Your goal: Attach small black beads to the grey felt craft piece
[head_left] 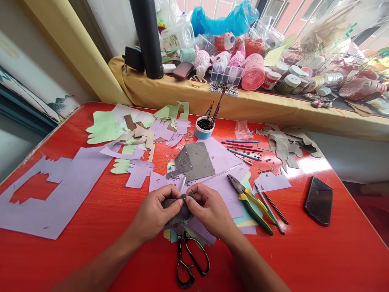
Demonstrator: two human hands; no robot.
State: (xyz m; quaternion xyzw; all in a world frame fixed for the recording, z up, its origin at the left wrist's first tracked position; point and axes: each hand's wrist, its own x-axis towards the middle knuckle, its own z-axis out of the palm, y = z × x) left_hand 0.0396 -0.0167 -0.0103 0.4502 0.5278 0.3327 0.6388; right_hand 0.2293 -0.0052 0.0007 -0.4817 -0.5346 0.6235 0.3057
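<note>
Between both hands, over the middle of the paper pile, is a dark grey cut piece (179,215) that looks like felt or leather. My left hand (158,209) pinches its left side between thumb and fingers. On the other side my right hand (204,205) grips it, the two thumbs almost meeting. The fingers hide part of the piece. Just behind the hands a white pen-like stick (182,184) leans up. Black-handled scissors (192,259) lie below the piece, blades partly hidden under it. Grey sheets (200,160) rest farther back on purple paper (240,207).
Pliers (251,202) with green and yellow handles lie to the right, beside thin rods. A phone (319,200) is near the right edge. A small cup (204,127) holds brushes at the back. Paper scraps (139,172) spread left; grey scraps (281,144) lie at the far right.
</note>
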